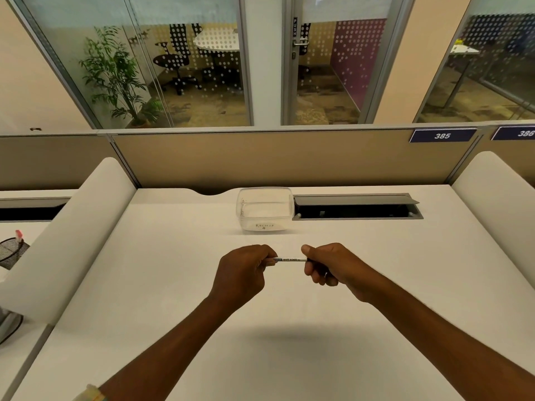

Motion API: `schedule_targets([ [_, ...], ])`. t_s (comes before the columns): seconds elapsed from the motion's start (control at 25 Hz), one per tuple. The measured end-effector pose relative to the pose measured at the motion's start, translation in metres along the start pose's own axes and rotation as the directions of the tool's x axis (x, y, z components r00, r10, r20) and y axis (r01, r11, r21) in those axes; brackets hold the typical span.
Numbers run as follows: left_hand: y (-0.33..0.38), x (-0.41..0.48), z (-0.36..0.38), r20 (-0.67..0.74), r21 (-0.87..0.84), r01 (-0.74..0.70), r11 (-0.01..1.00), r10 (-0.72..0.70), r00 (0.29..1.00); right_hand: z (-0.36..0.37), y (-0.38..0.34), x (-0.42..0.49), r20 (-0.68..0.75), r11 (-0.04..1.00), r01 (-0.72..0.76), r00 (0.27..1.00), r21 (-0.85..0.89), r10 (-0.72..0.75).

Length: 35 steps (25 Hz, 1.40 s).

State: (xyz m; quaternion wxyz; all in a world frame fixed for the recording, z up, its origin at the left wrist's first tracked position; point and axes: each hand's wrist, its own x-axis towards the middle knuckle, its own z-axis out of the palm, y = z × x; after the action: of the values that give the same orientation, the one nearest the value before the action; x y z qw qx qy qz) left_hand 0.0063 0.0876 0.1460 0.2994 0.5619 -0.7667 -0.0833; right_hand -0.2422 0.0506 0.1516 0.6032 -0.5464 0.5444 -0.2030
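Observation:
A white whiteboard marker (289,259) is held level above the white desk (173,285), with printed text along its barrel. My left hand (246,269) grips its left end with curled fingers. My right hand (325,263) grips its right end, thumb on top. Both ends are hidden inside the fists. A clear plastic container (264,211) with handwriting on its front wall stands on the desk just beyond the hands.
An open cable tray (356,208) is sunk into the desk right of the container. A beige partition (275,160) closes the back. White curved dividers (72,235) flank both sides. A black mesh cup (11,251) stands on the neighbouring desk at left.

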Motion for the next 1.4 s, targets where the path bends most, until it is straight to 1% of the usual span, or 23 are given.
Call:
schedule_targets([
  [0.32,-0.002,-0.005,0.000,0.005,0.011,0.001,1.000,-0.001,1.000,0.003,0.007,0.002,-0.101,0.995,0.090,0.990,-0.051,-0.095],
  [0.56,-0.004,-0.008,0.003,0.011,0.022,0.030,0.999,-0.030,0.999,0.006,0.009,0.003,-0.193,0.981,0.157,0.965,-0.112,-0.176],
  [0.68,-0.003,-0.008,0.002,-0.003,0.018,0.059,0.998,-0.059,0.998,0.005,0.007,0.002,-0.195,0.978,0.198,0.959,-0.066,-0.208],
  [0.76,-0.003,-0.005,-0.001,-0.020,0.017,0.072,0.997,-0.072,0.997,0.006,0.001,0.001,-0.147,0.986,0.164,0.976,0.010,-0.161],
  [0.88,-0.002,0.000,-0.004,-0.028,0.012,0.061,0.998,-0.061,0.998,0.005,-0.004,0.000,-0.011,0.989,-0.024,1.000,0.143,0.025],
  [0.92,-0.003,0.000,-0.005,-0.025,0.013,0.059,0.998,-0.058,0.998,0.004,-0.004,-0.001,0.011,0.984,-0.057,0.998,0.171,0.056],
  [1.08,-0.005,-0.002,-0.005,-0.015,0.016,0.067,0.998,-0.066,0.998,-0.002,-0.004,-0.003,0.047,0.979,-0.073,0.997,0.189,0.065],
  [1.28,-0.003,-0.001,-0.003,-0.016,0.020,0.021,1.000,-0.021,1.000,-0.002,-0.007,-0.004,0.147,0.964,-0.190,0.975,0.188,0.164],
  [1.4,-0.004,-0.002,-0.002,-0.015,0.023,0.019,1.000,-0.019,1.000,-0.001,-0.008,-0.004,0.110,0.978,-0.136,0.987,0.160,0.119],
])
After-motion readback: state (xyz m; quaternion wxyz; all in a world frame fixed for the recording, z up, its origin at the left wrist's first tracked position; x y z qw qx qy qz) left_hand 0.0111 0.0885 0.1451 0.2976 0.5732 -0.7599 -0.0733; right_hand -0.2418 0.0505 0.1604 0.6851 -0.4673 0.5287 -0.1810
